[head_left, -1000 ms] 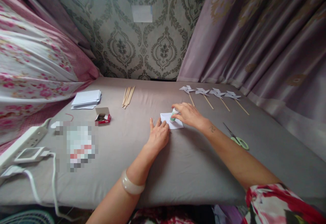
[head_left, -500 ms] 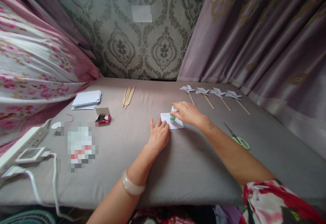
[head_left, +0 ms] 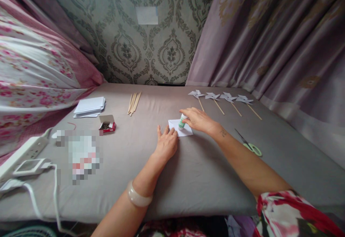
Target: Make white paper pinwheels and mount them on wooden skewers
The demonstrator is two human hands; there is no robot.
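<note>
A white square of paper [head_left: 186, 132] lies flat on the grey cloth in front of me. My left hand [head_left: 166, 142] rests on its left edge with the fingers spread, pressing it down. In my right hand [head_left: 198, 119] is a glue stick [head_left: 181, 122], white with a green label, gripped from above between thumb and fingers. It leans slightly, and its lower end meets the paper near the middle.
Several paper pinwheels on sticks [head_left: 228, 97] lie at the back right, with green-handled scissors [head_left: 252, 148] nearer. Toward the left are wooden sticks [head_left: 134, 103], stacked paper [head_left: 89, 105], a small red box [head_left: 108, 125], a blurred item [head_left: 83, 154] and a power strip [head_left: 25, 154].
The glue stick has tilted a little and shifted slightly over the paper with my right hand. My left hand stays in place on the paper. The whole view has shifted slightly.
</note>
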